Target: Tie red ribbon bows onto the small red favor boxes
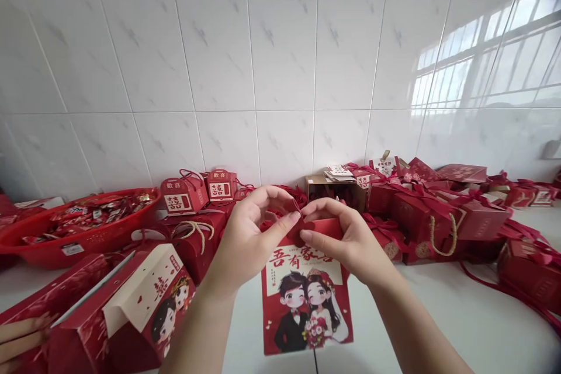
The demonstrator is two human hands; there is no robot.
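A flat red gift bag [305, 301] printed with a cartoon bride and groom lies on the white counter [460, 315] in front of me. At its top edge both my hands pinch a small red ribbon [301, 225]. My left hand [249, 239] holds the ribbon's left side with thumb and fingers closed. From the right, my right hand [346, 239] pinches it the same way. The fingertips of the two hands nearly touch over the bag's top.
A red basket of wrapped sweets [74, 225] sits at the left. Small red boxes [184, 193] and red gift bags with rope handles [438, 219] line the tiled wall. A folded bride-and-groom box [135, 310] lies at lower left, with another person's fingers [20, 339] at the edge.
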